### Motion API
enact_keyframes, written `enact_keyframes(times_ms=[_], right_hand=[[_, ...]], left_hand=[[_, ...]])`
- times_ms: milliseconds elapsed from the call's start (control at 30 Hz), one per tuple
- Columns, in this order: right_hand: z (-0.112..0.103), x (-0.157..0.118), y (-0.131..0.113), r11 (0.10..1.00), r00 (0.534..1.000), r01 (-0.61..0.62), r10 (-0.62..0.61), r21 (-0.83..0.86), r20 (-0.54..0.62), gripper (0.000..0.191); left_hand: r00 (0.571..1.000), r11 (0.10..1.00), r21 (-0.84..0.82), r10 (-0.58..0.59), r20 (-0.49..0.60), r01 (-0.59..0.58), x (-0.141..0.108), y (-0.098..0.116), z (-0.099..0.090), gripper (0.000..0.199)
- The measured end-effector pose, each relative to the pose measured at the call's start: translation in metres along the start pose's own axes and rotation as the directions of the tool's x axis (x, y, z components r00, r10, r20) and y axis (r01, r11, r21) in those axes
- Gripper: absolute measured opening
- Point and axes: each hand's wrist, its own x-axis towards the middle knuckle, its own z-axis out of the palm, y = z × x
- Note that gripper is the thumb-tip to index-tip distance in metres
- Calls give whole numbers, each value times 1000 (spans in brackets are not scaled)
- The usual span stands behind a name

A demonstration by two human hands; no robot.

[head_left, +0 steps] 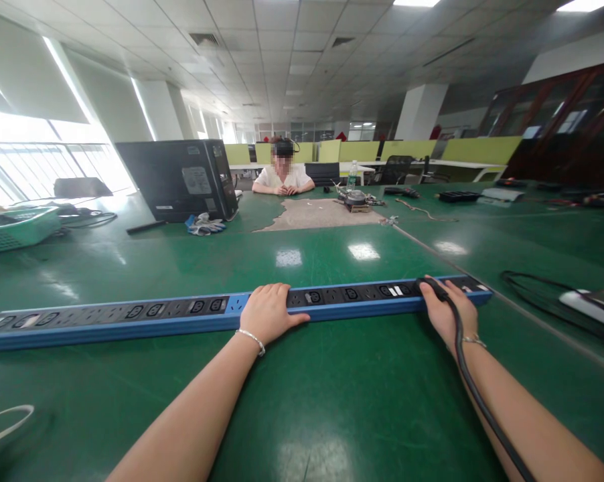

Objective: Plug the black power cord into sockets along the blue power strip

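Note:
A long blue power strip (181,326) with black sockets lies across the green table. My left hand (266,313) rests over its middle, fingers wrapped over the far edge and thumb along the near side. Near the strip's right end, my right hand (448,309) holds the black plug (432,288) of a thick black cable (465,368), with the plug at a socket. How deep the plug sits is hidden. The cable runs down over my right wrist and forearm.
A black computer case (181,179) stands at the back left, beside gloves (205,224) and a green basket (18,229). Across the green table (332,395) sits a person (282,175). Black cables and a white device (590,308) lie at the right.

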Motion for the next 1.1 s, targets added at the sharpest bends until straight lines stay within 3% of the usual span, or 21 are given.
enact_keyframes(times_ms=[133, 267, 333, 433, 600, 933, 1100], right_hand=[[-4, 2, -5, 995, 995, 83, -80, 58, -67, 35], [-16, -1, -32, 982, 968, -50, 93, 184, -233, 44], [-19, -8, -53, 966, 988, -47, 83, 253, -131, 44], [-16, -21, -81, 920, 991, 88, -118, 381, 57, 41], [-8, -33, -96, 917, 957, 218, -268, 333, 111, 38], [-5, -33, -98, 947, 955, 219, -257, 236, 149, 36], [-6, -35, -107, 979, 965, 170, -188, 112, 182, 32]], left_hand=[[1000, 1000, -4, 1, -2, -1, 0, 0, 0, 69], [1000, 1000, -4, 2, -3, -2, 1, -1, 1, 69], [1000, 1000, 1, 4, -3, -4, 1, -1, 1, 69], [1000, 1000, 14, -1, -3, 1, 0, -1, 2, 68], [1000, 1000, 21, -2, -5, 2, 0, 0, 2, 68], [1000, 1000, 13, 3, -8, -3, 0, -1, 3, 70], [1000, 1000, 10, -3, 1, 3, 0, 0, 2, 69]])
